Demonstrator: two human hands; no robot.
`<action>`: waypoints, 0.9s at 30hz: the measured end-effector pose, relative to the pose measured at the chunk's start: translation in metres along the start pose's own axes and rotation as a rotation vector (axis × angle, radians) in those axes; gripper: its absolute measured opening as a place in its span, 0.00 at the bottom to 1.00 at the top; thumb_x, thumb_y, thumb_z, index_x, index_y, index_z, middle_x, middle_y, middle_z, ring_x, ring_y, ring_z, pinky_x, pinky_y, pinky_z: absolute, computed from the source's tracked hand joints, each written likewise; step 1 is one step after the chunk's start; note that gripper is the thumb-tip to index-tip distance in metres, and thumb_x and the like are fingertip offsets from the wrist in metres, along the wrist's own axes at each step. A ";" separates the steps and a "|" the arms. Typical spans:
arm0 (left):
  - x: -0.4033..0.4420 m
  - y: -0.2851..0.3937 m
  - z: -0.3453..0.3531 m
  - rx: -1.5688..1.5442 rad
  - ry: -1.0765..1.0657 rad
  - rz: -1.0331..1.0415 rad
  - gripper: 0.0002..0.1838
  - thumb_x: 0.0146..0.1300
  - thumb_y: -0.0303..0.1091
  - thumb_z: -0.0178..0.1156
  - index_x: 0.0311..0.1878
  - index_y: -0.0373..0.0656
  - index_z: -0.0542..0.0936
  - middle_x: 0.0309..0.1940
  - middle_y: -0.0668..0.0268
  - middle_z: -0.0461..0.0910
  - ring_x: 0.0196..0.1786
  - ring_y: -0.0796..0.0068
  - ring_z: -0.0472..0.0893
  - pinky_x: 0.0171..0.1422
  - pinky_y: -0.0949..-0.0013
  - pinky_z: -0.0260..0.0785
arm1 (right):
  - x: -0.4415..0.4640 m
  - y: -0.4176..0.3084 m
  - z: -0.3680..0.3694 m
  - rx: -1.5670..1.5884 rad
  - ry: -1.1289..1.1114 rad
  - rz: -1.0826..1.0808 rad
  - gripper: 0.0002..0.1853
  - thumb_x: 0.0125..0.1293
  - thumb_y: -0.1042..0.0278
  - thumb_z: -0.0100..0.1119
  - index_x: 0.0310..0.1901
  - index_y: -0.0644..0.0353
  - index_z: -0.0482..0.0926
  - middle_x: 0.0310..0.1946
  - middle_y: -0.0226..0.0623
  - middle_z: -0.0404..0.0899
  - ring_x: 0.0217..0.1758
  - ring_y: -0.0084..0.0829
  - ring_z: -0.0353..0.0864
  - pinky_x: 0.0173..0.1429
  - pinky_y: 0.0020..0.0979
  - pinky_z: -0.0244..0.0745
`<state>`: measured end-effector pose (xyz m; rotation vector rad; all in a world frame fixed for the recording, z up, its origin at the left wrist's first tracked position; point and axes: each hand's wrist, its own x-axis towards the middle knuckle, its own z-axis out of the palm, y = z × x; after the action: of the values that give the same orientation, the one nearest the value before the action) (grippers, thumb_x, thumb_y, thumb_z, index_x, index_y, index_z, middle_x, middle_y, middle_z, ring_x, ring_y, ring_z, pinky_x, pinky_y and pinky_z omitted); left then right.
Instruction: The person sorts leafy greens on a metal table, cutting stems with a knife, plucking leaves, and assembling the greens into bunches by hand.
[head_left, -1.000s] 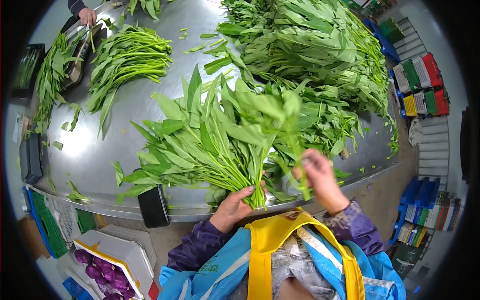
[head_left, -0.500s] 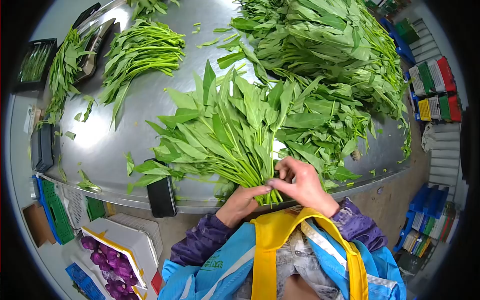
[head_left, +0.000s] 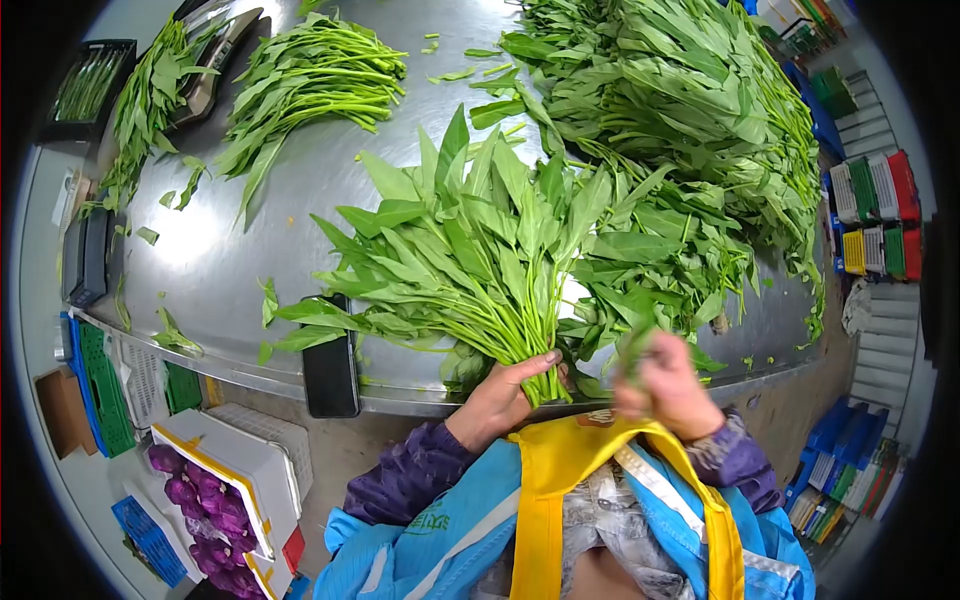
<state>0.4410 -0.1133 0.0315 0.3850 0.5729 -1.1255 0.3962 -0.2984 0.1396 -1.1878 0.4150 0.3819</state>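
My left hand point(head_left: 503, 395) is closed round the stems of a water spinach bunch point(head_left: 480, 270), whose leaves fan out over the metal table point(head_left: 230, 290). To its right, my right hand point(head_left: 668, 385) is smeared by motion, its fingers drawn together on a blurred green water spinach leaf point(head_left: 634, 350). Behind the right hand lies a loose heap of water spinach point(head_left: 680, 240), and a much larger pile point(head_left: 690, 110) rises beyond it. A black phone point(head_left: 331, 370) rests at the table's front edge, left of my left hand.
Another water spinach bunch point(head_left: 315, 85) lies at the back left, beside a scale point(head_left: 205, 85) with greens on it. Leaf scraps dot the table. Below left are a white box of purple vegetables point(head_left: 205, 500) and green crates point(head_left: 105, 390). Stacked coloured baskets point(head_left: 875, 190) stand at right.
My right hand has come away from the bunch's stems and moved right with a bit of green in its fingers. My left hand keeps its hold. The view has shifted slightly.
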 end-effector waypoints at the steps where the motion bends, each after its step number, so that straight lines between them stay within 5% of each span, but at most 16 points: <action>1: 0.001 -0.001 -0.006 0.043 -0.038 0.009 0.14 0.59 0.28 0.58 0.48 0.38 0.70 0.39 0.64 0.75 0.42 0.68 0.75 0.51 0.62 0.70 | -0.001 -0.007 -0.013 0.271 -0.149 -0.168 0.07 0.64 0.66 0.50 0.34 0.60 0.67 0.15 0.29 0.68 0.11 0.19 0.65 0.13 0.23 0.60; 3: 0.002 -0.002 -0.015 0.048 -0.130 -0.033 0.16 0.59 0.26 0.57 0.50 0.37 0.69 0.41 0.63 0.74 0.43 0.69 0.74 0.52 0.63 0.68 | -0.005 -0.051 -0.018 -0.115 0.033 -0.312 0.10 0.62 0.64 0.55 0.35 0.61 0.67 0.13 0.28 0.64 0.10 0.19 0.61 0.12 0.22 0.56; 4: 0.001 -0.001 -0.013 0.051 -0.133 -0.036 0.16 0.59 0.26 0.57 0.50 0.37 0.69 0.41 0.63 0.74 0.43 0.69 0.74 0.52 0.63 0.68 | -0.003 -0.059 -0.024 -0.454 0.237 -0.199 0.14 0.57 0.65 0.61 0.42 0.61 0.70 0.21 0.34 0.72 0.14 0.23 0.68 0.18 0.24 0.64; 6: -0.004 0.000 -0.003 0.046 -0.157 0.043 0.16 0.59 0.24 0.56 0.51 0.39 0.70 0.41 0.65 0.75 0.43 0.69 0.75 0.51 0.64 0.69 | 0.019 -0.050 -0.021 -1.280 0.476 -0.308 0.19 0.53 0.69 0.63 0.48 0.58 0.72 0.33 0.36 0.76 0.24 0.28 0.75 0.29 0.27 0.71; 8: -0.007 0.002 0.004 0.104 -0.132 0.069 0.17 0.58 0.24 0.56 0.51 0.40 0.70 0.42 0.65 0.75 0.44 0.69 0.75 0.51 0.64 0.70 | 0.032 -0.030 -0.012 -1.438 0.395 -0.550 0.23 0.50 0.69 0.64 0.50 0.54 0.73 0.40 0.36 0.75 0.31 0.34 0.77 0.36 0.31 0.73; 10: -0.008 -0.001 0.004 0.155 -0.089 0.085 0.17 0.58 0.23 0.57 0.52 0.41 0.71 0.43 0.66 0.76 0.44 0.70 0.76 0.51 0.64 0.70 | 0.043 -0.007 0.005 -1.223 0.205 -0.364 0.18 0.52 0.64 0.63 0.45 0.54 0.76 0.34 0.36 0.77 0.33 0.39 0.77 0.37 0.33 0.73; 13: -0.009 -0.003 0.001 0.194 -0.052 0.091 0.19 0.56 0.22 0.57 0.52 0.41 0.71 0.44 0.66 0.76 0.45 0.71 0.76 0.52 0.65 0.70 | 0.063 0.005 0.018 -1.327 0.291 -0.305 0.13 0.54 0.59 0.60 0.37 0.58 0.79 0.27 0.39 0.77 0.29 0.40 0.76 0.33 0.36 0.71; 15: -0.008 -0.006 -0.006 0.262 -0.043 0.138 0.20 0.55 0.21 0.58 0.52 0.41 0.71 0.44 0.67 0.76 0.46 0.72 0.76 0.54 0.65 0.69 | 0.074 0.015 0.009 -1.093 0.057 -0.078 0.14 0.54 0.57 0.59 0.29 0.62 0.79 0.20 0.44 0.75 0.23 0.43 0.75 0.29 0.38 0.68; 18: -0.009 -0.008 -0.006 0.311 -0.040 0.175 0.25 0.54 0.19 0.58 0.56 0.40 0.69 0.48 0.66 0.74 0.51 0.75 0.73 0.56 0.71 0.65 | 0.067 0.015 0.012 -1.099 0.165 -0.101 0.16 0.52 0.57 0.60 0.23 0.65 0.77 0.14 0.48 0.71 0.19 0.45 0.72 0.27 0.39 0.66; 20: -0.007 -0.010 -0.007 0.260 -0.035 0.155 0.25 0.53 0.19 0.59 0.56 0.40 0.68 0.49 0.66 0.74 0.52 0.75 0.72 0.56 0.71 0.65 | 0.064 0.021 0.012 -1.152 0.176 -0.067 0.13 0.51 0.60 0.61 0.28 0.63 0.78 0.18 0.43 0.73 0.22 0.43 0.73 0.29 0.37 0.67; 22: -0.006 -0.010 -0.007 0.206 -0.035 0.133 0.25 0.53 0.19 0.59 0.57 0.40 0.68 0.49 0.66 0.73 0.52 0.75 0.72 0.57 0.71 0.65 | 0.060 0.026 0.018 -1.084 0.440 -0.320 0.11 0.50 0.65 0.61 0.35 0.60 0.76 0.22 0.39 0.73 0.25 0.41 0.73 0.30 0.36 0.68; 23: -0.008 -0.010 -0.006 0.224 -0.023 0.140 0.25 0.53 0.19 0.59 0.56 0.39 0.69 0.49 0.66 0.73 0.52 0.75 0.72 0.57 0.71 0.65 | 0.058 0.025 0.019 -1.108 0.407 -0.359 0.16 0.51 0.70 0.61 0.43 0.57 0.75 0.25 0.37 0.72 0.27 0.39 0.74 0.32 0.35 0.68; 26: -0.007 -0.010 -0.004 0.260 -0.028 0.177 0.25 0.52 0.19 0.60 0.56 0.39 0.69 0.48 0.66 0.73 0.52 0.75 0.72 0.57 0.71 0.65 | 0.059 0.026 0.017 -1.138 0.255 -0.323 0.16 0.51 0.70 0.61 0.43 0.58 0.76 0.24 0.39 0.71 0.25 0.37 0.73 0.31 0.34 0.68; 27: -0.007 -0.010 -0.005 0.279 -0.041 0.209 0.25 0.52 0.19 0.60 0.56 0.39 0.69 0.48 0.67 0.74 0.52 0.75 0.72 0.57 0.72 0.65 | 0.064 0.032 0.014 -0.890 0.191 -0.269 0.13 0.55 0.71 0.59 0.43 0.63 0.76 0.23 0.35 0.73 0.23 0.30 0.74 0.29 0.29 0.69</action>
<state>0.4282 -0.1100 0.0318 0.6463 0.3303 -1.0106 0.4374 -0.2705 0.0861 -2.1330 0.2373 0.2133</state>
